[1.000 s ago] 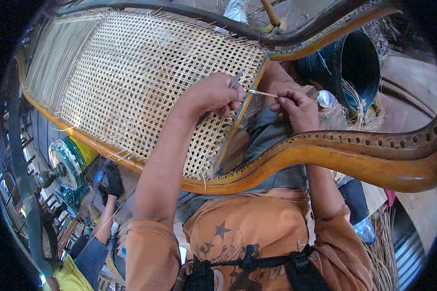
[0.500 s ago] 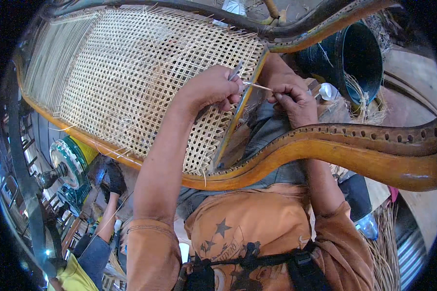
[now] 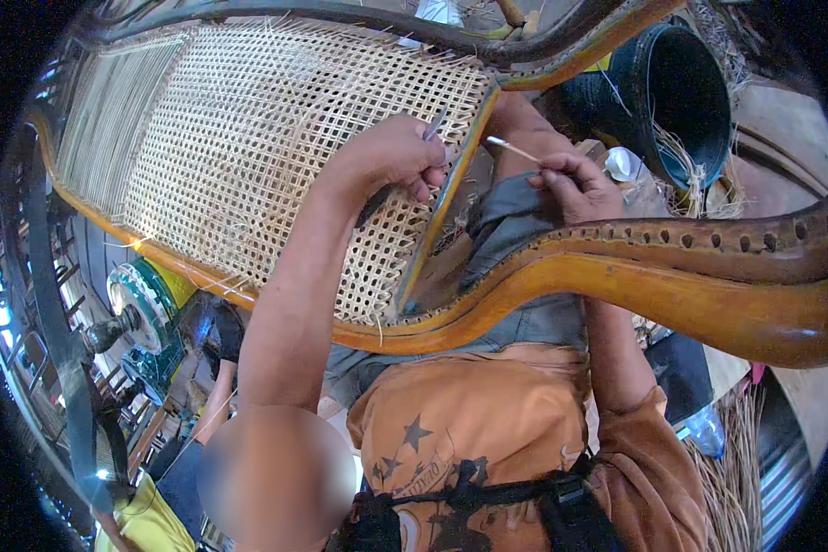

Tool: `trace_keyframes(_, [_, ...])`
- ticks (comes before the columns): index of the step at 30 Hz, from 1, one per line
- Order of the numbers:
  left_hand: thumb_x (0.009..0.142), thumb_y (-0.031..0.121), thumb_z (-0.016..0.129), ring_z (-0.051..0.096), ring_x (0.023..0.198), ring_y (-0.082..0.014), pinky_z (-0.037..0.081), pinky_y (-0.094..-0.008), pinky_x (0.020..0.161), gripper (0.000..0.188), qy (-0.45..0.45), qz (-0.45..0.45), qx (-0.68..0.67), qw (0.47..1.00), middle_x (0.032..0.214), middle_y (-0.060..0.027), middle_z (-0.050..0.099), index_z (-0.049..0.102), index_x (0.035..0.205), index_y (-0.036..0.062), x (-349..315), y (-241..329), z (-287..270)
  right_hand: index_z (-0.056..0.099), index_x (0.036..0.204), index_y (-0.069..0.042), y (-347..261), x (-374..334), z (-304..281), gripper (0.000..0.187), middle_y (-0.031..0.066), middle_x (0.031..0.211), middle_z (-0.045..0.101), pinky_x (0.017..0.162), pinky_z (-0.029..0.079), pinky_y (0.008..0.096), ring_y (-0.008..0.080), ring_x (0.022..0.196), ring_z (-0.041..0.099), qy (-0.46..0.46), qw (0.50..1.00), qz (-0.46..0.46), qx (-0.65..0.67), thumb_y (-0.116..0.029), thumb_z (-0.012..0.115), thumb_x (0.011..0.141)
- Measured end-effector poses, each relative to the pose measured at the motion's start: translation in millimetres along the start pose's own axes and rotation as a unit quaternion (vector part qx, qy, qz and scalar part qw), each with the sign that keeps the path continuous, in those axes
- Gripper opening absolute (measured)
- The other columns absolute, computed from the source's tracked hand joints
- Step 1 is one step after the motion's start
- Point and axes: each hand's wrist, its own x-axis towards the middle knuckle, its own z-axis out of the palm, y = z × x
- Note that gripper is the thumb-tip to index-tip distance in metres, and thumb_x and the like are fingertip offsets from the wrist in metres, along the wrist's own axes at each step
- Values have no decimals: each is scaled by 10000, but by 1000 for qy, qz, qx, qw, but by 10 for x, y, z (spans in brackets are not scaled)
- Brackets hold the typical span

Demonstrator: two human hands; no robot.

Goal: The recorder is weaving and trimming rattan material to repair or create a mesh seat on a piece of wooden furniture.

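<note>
My left hand [image 3: 400,156] is closed over the woven cane panel [image 3: 248,138], around a knife whose grey blade [image 3: 437,123] pokes up past the fingers. Part of its dark handle [image 3: 372,206] shows below the palm. Beyond the panel's end rail, my right hand [image 3: 581,187] pinches a thin wooden stick [image 3: 517,150] with a pale tip pointing left toward the knife. A gap separates stick and blade. The panel has an open mesh with loose strand ends along its edges, set in a curved, varnished wooden frame [image 3: 488,317].
A dark bucket [image 3: 649,101] lies tipped at the upper right, with cane strands at its mouth. Crumpled white paper [image 3: 624,165] is beside my right hand. Long cane strips [image 3: 734,460] lie at lower right. Another person's yellow garment [image 3: 152,520] shows at lower left.
My right hand has moved slightly right, and the stick has come away from my left hand, exposing its pale tip. My left hand has shifted a little left, still on the knife.
</note>
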Motion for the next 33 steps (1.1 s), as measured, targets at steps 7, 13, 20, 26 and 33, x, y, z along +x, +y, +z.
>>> trace_keyframes(7, [700, 181, 530, 530, 442, -157, 429, -276, 448, 220, 69, -33, 84, 993, 546, -83, 563, 575, 628, -23, -27, 182, 115, 560, 960, -13, 119, -44, -520, 130, 89, 835, 618, 651, 481, 228, 134, 746, 594, -2, 1000, 4, 7, -33, 539, 834])
trace_keyframes(13, [699, 190, 549, 520, 429, -160, 426, -284, 419, 255, 99, -48, 105, 988, 530, -93, 554, 569, 625, -53, 35, 205, 178, 493, 1061, -16, 493, -132, -1151, 263, 96, 976, 547, 742, 434, 264, 152, 862, 531, 52, 996, -60, -33, -88, 568, 820])
trace_keyframes(20, [704, 146, 554, 539, 419, -170, 451, -299, 406, 220, 122, -45, 87, 988, 527, -102, 552, 560, 614, -55, 101, 169, 226, 415, 1179, -20, 732, -198, -1541, 439, 103, 1140, 465, 848, 379, 306, 173, 997, 458, 118, 977, -150, -93, -152, 601, 804])
trace_keyframes(26, [701, 109, 529, 564, 422, -179, 472, -306, 445, 174, 167, 2, 74, 983, 515, -99, 568, 574, 623, -39, 34, 78, 258, 349, 1280, -23, 676, -316, -1714, 595, 110, 1281, 394, 938, 332, 342, 191, 1113, 395, 209, 930, -250, -173, -207, 630, 790])
trace_keyframes(33, [645, 159, 533, 625, 583, -246, 489, -348, 648, 178, 227, 20, 171, 958, 584, -134, 607, 616, 655, 2, 162, -79, 271, 623, 943, -18, 341, -157, -1564, 184, 67, 1087, 564, 821, 406, 288, 139, 954, 502, 190, 924, -204, -263, -110, 621, 783])
